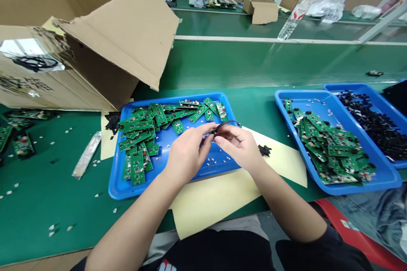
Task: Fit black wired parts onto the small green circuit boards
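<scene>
Over the front half of a blue tray (pixel 173 142), my left hand (pixel 188 148) and my right hand (pixel 237 142) meet at the fingertips. Between them is a thin black strip (pixel 226 123), its far end curving out to the right past my right fingers. Both hands pinch it, though the fingers hide most of the piece. Green circuit boards (pixel 136 129) lie heaped in the tray's left and back parts. Small white bits are scattered on the tray floor under my hands. A little pile of black parts (pixel 264 150) sits on yellow paper beside my right wrist.
A large open cardboard box (pixel 121 29) stands at the back left. To the right, another blue tray (pixel 288 135) holds more boards, and a further tray (pixel 392 120) holds black parts. A plastic bottle (pixel 299 12) leans on the back ledge. Yellow paper (pixel 216 203) lies at the front edge.
</scene>
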`<state>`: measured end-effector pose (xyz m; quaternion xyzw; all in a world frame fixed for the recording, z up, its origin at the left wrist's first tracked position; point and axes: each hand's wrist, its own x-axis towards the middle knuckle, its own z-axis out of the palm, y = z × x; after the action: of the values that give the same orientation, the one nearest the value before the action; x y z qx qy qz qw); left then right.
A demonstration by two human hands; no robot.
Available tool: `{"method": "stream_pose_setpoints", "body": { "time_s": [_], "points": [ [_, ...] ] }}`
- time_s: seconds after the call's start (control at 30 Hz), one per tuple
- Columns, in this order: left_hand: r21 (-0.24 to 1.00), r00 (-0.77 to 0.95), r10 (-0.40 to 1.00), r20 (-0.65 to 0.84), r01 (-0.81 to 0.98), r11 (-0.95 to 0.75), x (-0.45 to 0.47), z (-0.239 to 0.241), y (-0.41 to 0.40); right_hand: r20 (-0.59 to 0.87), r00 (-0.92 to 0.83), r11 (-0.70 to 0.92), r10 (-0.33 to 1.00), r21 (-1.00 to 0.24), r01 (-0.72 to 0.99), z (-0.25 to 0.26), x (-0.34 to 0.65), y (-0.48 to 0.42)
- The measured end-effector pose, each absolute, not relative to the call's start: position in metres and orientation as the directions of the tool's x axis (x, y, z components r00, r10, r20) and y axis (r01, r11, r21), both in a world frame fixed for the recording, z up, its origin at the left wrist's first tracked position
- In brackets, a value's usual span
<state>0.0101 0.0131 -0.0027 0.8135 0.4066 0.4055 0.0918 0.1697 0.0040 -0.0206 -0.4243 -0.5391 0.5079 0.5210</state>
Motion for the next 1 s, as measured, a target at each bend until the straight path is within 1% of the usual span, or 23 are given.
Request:
{"method": "stream_pose_setpoints", "body": {
  "time_s": [0.07, 0.13, 0.23, 0.37, 0.5, 0.57, 0.63, 0.7, 0.8, 0.9, 0.93, 1.0],
  "points": [
    [0.584, 0.295, 0.793, 0.533, 0.550, -0.597, 0.011, -0.001, 0.013, 0.115, -0.108, 0.107, 0.988, -0.991, -0.076, -0.023, 0.170, 0.003],
    [0.699, 0.265, 0.853, 0.449, 0.490, -0.520, 0.010, 0.001, 0.014, 0.102, -0.104, 0.096, 0.989, -0.994, -0.059, -0.024, 0.170, 0.002],
    [0.810, 0.267, 0.892, 0.365, 0.382, -0.445, 0.010, 0.004, 0.015, 0.127, -0.052, 0.127, 0.990, -0.992, -0.016, -0.022, 0.170, 0.002],
    [0.895, 0.324, 0.908, 0.264, 0.268, -0.356, 0.011, 0.006, 0.014, 0.196, -0.022, 0.197, 0.980, -0.978, 0.076, -0.016, 0.168, 0.002],
    [0.964, 0.283, 0.951, 0.123, 0.193, -0.182, 0.012, 0.006, 0.014, 0.239, 0.010, 0.235, 0.971, -0.961, 0.149, -0.014, 0.167, 0.001],
    [0.970, 0.308, 0.950, 0.058, 0.209, -0.127, 0.012, 0.005, 0.016, 0.297, -0.011, 0.294, 0.955, -0.937, 0.191, -0.013, 0.167, 0.001],
    [0.957, 0.347, 0.938, 0.023, 0.264, -0.121, 0.012, 0.004, 0.017, 0.391, -0.038, 0.388, 0.920, -0.891, 0.236, -0.012, 0.167, 0.001],
    [0.935, 0.364, 0.930, 0.044, 0.314, -0.167, 0.011, 0.004, 0.018, 0.472, -0.045, 0.466, 0.880, -0.844, 0.264, -0.010, 0.167, 0.001],
    [0.885, 0.363, 0.916, 0.172, 0.351, -0.305, 0.009, 0.003, 0.018, 0.516, -0.035, 0.507, 0.856, -0.825, 0.251, -0.010, 0.167, 0.000],
    [0.785, 0.372, 0.870, 0.323, 0.409, -0.466, 0.007, 0.002, 0.018, 0.483, -0.047, 0.483, 0.875, -0.859, 0.171, -0.011, 0.169, -0.002],
    [0.737, 0.367, 0.850, 0.378, 0.435, -0.516, 0.006, 0.002, 0.018, 0.456, -0.048, 0.459, 0.888, -0.880, 0.122, -0.012, 0.170, -0.002],
    [0.633, 0.348, 0.800, 0.488, 0.490, -0.600, 0.004, 0.002, 0.018, 0.367, -0.037, 0.366, 0.929, -0.930, -0.034, -0.012, 0.172, -0.001]
  ]
}}
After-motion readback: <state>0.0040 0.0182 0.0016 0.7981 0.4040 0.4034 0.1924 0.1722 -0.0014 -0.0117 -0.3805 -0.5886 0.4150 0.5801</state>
